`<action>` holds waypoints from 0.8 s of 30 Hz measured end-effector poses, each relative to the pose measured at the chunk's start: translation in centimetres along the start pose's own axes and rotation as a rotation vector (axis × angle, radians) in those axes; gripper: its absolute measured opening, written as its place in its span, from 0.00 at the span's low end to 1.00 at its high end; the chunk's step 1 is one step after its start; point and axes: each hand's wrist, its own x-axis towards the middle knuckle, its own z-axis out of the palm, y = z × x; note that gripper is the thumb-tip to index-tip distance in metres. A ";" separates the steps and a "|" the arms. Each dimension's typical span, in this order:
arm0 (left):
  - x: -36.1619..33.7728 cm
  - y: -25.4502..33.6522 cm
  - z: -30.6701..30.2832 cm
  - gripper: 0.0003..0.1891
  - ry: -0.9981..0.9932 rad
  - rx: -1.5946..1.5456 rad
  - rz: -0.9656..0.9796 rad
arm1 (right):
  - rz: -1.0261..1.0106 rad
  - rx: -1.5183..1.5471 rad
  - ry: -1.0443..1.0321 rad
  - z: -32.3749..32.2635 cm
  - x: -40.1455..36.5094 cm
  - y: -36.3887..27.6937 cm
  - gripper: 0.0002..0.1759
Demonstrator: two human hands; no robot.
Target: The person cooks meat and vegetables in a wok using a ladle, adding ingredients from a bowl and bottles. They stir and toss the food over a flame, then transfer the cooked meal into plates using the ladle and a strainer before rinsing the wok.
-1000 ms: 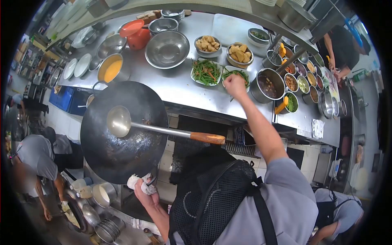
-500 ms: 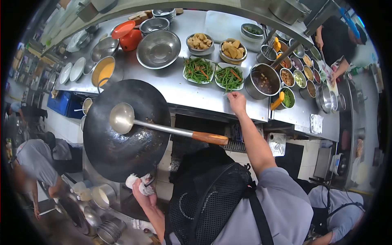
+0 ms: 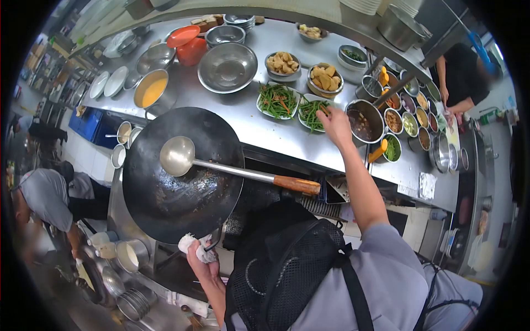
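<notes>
My left hand point(image 3: 203, 262) is closed around the wok's handle through a white cloth point(image 3: 194, 245). The dark wok point(image 3: 182, 207) is tilted, and a steel ladle point(image 3: 178, 156) with a wooden grip lies across it. My right hand point(image 3: 337, 127) reaches over the right-hand plate of green beans point(image 3: 311, 113), fingertips pinched together at its edge. A small brownish strip shows at the fingertips; what exactly they hold is too small to make out. Beside it is a second plate of green beans point(image 3: 277, 101) with orange strips among them.
A steel pot of dark liquid point(image 3: 363, 122) stands just right of my right hand. Bowls of light-brown chunks point(image 3: 326, 79) and a wide steel bowl point(image 3: 227, 67) sit behind the plates. Several ingredient tubs line the right side. Co-workers point(image 3: 49, 196) are at left and far right.
My right hand has moved from the counter just in front of the plates up to the right-hand plate of green beans. The view has shifted slightly; my left hand keeps its hold.
</notes>
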 end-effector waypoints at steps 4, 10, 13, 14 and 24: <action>-1.5 -2.0 -0.5 0.02 -0.013 -0.048 0.021 | 0.140 0.565 -1.098 -1.0 -4.9 -6.1 0.37; -8.5 -6.1 -1.8 0.04 0.199 -0.253 0.073 | 0.120 0.501 -1.902 3.0 -6.5 -13.2 0.26; -11.6 -9.0 -4.6 0.05 0.293 -0.439 0.135 | 0.036 0.497 -2.033 5.6 -5.6 -17.4 0.20; -12.8 -9.8 -4.9 0.06 0.327 -0.480 0.145 | -0.005 0.423 -2.048 5.3 -5.5 -19.6 0.20; -13.1 -15.9 -2.2 0.10 0.780 -0.743 0.664 | -0.827 -0.309 -2.072 12.5 -10.1 -34.9 0.22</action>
